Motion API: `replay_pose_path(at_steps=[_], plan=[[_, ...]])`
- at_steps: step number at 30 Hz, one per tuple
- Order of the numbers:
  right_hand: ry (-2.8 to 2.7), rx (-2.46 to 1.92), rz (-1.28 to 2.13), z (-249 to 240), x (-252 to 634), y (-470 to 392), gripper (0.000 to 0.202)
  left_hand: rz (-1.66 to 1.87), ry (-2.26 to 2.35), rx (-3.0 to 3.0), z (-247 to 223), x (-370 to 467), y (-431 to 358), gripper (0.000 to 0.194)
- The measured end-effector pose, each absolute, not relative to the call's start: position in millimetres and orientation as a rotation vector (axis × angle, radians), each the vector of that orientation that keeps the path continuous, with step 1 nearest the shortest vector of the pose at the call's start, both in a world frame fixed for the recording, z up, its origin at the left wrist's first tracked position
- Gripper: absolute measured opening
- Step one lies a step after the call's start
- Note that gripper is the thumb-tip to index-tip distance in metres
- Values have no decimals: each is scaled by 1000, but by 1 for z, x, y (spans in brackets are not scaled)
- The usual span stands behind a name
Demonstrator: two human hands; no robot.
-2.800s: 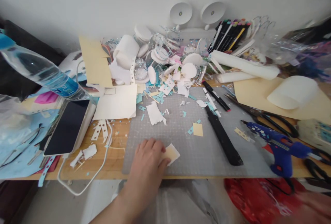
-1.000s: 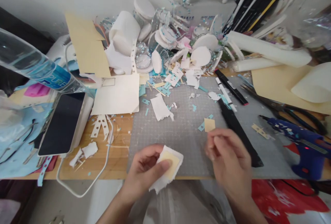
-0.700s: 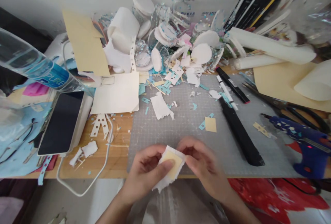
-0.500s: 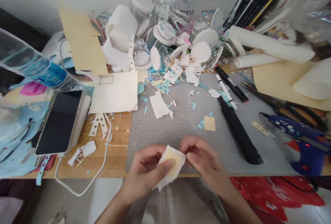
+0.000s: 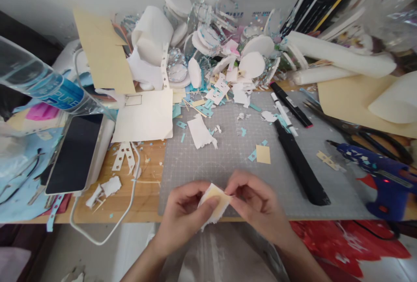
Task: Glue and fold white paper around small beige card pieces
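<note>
A craft workspace: on the desk (image 5: 148, 206), a gridded cutting mat (image 5: 224, 154) beyond the hands (image 5: 187, 212), a glue gun (image 5: 371, 162) to their right, paper scraps (image 5: 199, 132) ahead.

L hand (image 5: 186, 213) partly hides held yel. pc. (image 5: 223, 200).

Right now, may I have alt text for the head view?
The left hand holds a small white piece with a yellow middle; the right hand pinches its corner. Around them are a grey cutting mat, paper scraps, white discs, a phone at left and a blue glue gun at right.
</note>
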State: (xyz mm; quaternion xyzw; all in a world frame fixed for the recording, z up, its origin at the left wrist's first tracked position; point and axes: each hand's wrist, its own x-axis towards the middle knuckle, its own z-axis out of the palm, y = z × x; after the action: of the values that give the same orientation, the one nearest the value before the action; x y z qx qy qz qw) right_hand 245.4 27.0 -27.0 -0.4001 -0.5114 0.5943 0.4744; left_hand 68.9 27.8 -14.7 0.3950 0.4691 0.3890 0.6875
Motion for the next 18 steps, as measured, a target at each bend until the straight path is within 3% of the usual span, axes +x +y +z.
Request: replay_pose_path(at_steps=[3, 8, 18], plan=[[-1274, -960, 1468, -28, 248, 27, 5, 874, 1042, 888, -14, 69, 30, 18], [-1248, -886, 1560, -32, 251, 28, 22, 835, 1027, 888, -18, 62, 30, 21], [-1316, -940, 1517, -30, 248, 27, 8, 701, 976, 900, -23, 52, 32, 29]])
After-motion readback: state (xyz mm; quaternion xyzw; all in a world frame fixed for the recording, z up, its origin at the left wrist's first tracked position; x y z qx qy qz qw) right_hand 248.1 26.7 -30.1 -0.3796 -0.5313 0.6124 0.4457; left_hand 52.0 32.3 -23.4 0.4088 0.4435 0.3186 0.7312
